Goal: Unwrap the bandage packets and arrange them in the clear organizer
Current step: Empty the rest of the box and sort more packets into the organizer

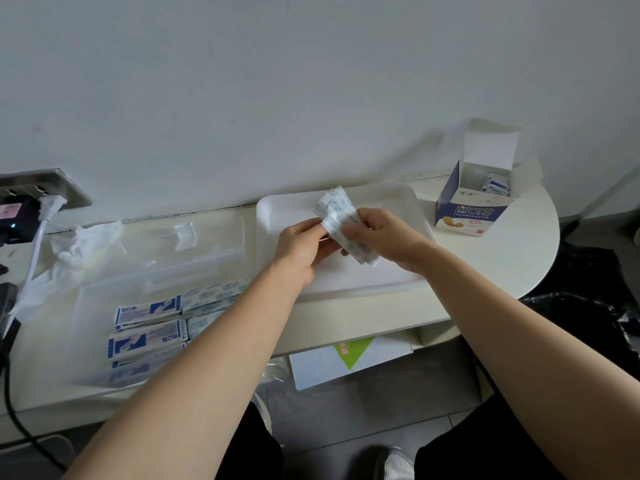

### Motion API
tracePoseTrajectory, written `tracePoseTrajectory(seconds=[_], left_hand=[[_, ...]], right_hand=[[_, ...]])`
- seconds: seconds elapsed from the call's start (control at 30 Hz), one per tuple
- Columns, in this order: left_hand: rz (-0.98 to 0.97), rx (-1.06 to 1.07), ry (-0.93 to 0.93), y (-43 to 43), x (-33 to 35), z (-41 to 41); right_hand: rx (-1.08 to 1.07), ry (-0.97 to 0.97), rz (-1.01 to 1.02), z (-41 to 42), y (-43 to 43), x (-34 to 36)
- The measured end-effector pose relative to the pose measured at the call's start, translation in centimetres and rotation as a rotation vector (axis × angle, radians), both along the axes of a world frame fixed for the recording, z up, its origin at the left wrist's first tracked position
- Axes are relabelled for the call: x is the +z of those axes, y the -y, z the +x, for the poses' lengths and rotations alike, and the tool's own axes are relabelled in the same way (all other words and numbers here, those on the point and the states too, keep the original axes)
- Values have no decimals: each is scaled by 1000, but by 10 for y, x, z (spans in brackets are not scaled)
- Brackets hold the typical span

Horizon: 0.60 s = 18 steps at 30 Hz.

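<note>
Both hands, left hand (pixel 304 242) and right hand (pixel 388 237), pinch what looks like a bandage packet (pixel 341 220) above the white tray (pixel 398 202) near the table's back edge.

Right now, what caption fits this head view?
Left hand and right hand hold bandage strips over white tray, beside clear organizer.

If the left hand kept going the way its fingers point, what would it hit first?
Probably the right hand, gripping the same bandage strips just past the left hand; depth is unclear.
</note>
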<state>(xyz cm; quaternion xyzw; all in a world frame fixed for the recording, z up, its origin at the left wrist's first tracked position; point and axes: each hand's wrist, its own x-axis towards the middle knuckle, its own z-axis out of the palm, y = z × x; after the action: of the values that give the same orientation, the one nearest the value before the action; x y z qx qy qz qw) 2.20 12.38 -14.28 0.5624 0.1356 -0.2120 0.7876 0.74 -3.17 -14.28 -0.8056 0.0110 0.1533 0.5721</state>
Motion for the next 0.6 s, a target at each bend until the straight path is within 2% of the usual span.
tracePoseTrajectory(seconds=[0.07, 0.17, 0.33, 0.47, 0.6], left_hand=[[63, -10, 2, 0, 3, -1], [185, 32, 28, 1, 2, 0], [624, -192, 398, -2, -15, -4], [837, -201, 561, 0, -22, -4], [981, -288, 635, -1, -26, -7]], right_hand=[[-13, 88, -126, -1, 2, 1], [12, 284, -459, -2, 7, 0], [100, 636, -843, -3, 11, -10], [163, 811, -958, -2, 6, -17], [197, 748, -972, -8, 7, -27]])
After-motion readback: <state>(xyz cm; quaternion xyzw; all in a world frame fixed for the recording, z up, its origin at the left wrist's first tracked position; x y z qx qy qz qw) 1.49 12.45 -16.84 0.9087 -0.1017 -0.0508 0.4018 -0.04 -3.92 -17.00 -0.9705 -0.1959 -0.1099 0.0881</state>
